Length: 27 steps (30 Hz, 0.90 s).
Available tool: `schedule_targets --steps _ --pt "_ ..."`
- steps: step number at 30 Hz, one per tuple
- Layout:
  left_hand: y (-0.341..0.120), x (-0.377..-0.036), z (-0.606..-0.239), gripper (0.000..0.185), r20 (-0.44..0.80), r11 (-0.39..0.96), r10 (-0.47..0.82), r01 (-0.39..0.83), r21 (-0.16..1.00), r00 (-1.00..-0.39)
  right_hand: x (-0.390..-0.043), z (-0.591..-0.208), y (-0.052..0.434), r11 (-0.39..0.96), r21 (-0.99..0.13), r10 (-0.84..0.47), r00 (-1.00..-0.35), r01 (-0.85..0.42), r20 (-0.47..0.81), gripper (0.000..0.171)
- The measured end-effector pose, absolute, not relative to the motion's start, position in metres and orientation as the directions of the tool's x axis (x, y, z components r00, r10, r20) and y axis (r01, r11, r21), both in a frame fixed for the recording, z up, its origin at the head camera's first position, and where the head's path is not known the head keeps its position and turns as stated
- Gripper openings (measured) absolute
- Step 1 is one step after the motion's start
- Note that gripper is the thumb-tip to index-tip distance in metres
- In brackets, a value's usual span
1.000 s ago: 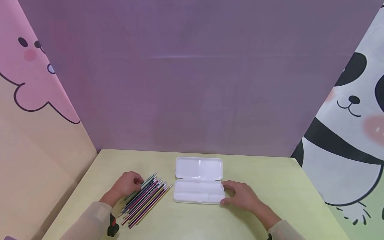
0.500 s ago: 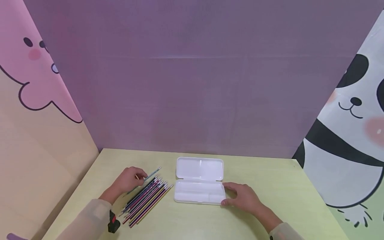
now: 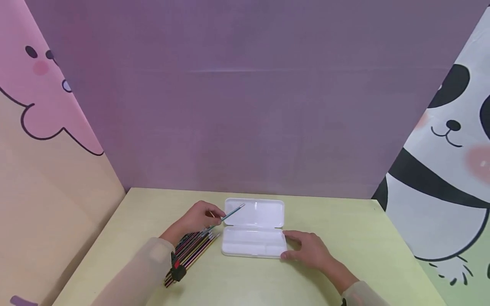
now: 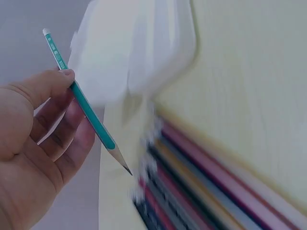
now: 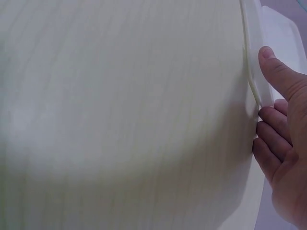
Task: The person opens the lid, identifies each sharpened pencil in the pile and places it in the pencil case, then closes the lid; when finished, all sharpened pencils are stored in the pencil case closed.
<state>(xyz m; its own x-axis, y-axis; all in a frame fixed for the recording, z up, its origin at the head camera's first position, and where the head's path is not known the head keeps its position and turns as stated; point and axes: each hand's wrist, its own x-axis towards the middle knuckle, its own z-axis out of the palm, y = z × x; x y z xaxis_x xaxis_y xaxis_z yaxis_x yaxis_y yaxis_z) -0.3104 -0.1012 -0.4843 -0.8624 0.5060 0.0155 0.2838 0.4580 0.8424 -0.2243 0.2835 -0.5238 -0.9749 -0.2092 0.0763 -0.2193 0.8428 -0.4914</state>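
Note:
My left hand [image 3: 200, 217] pinches a teal pencil [image 4: 93, 117] between thumb and fingers, above the table. The pencil's white eraser end points up toward the open lid of the white pencil case [image 3: 242, 242], and its sharpened tip points down. At the case's right end, my right hand [image 3: 308, 250] holds the edge with its thumb at the front corner and fingers at the back corner. Under the left forearm lies a bunch of pencils [image 3: 199, 250] in several colours, partly hidden by the sleeve. No pencil shows inside the case.
A pale yellow table [image 3: 325, 221] bears the case and the pencils. Behind it stands a purple backdrop [image 3: 249, 106]. Printed side panels, one with a panda [image 3: 432, 199], flank the table.
My left hand has lifted the teal pencil off the bunch's left side and carried it right, up to the case's left edge. The right hand and the case have stayed in place.

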Motion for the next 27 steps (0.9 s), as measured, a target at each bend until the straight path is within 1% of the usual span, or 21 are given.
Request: schedule_targets --steps 6,12,16,21,24,27 --pt "-0.055 -0.318 -0.484 0.018 -0.030 0.427 0.510 0.223 0.877 -0.860 -0.224 -0.526 0.283 0.829 -0.517 -0.208 -0.976 -0.214 0.070 0.073" --pt "-0.021 -0.322 -0.492 0.016 -0.016 0.427 0.544 0.260 0.866 -0.839 -0.224 -0.528 0.285 0.843 -0.506 -0.181 -0.982 -0.185 0.057 0.073" --pt "-0.007 -0.319 -0.495 0.016 -0.018 0.443 0.567 0.286 0.850 -0.823 -0.224 -0.527 0.284 0.844 -0.508 -0.170 -0.984 -0.173 0.053 0.072" --pt "0.002 -0.313 -0.495 0.015 -0.034 0.523 0.595 0.355 0.775 -0.803 -0.224 -0.525 0.282 0.835 -0.523 -0.169 -0.984 -0.171 0.052 0.071" --pt "0.002 -0.309 -0.496 0.016 -0.061 0.560 0.602 0.366 0.743 -0.796 -0.224 -0.525 0.281 0.829 -0.534 -0.163 -0.985 -0.165 0.051 0.071" --pt "0.002 -0.306 -0.498 0.017 -0.079 0.566 0.615 0.370 0.736 -0.784 -0.223 -0.525 0.282 0.828 -0.541 -0.150 -0.988 -0.148 0.041 0.071"
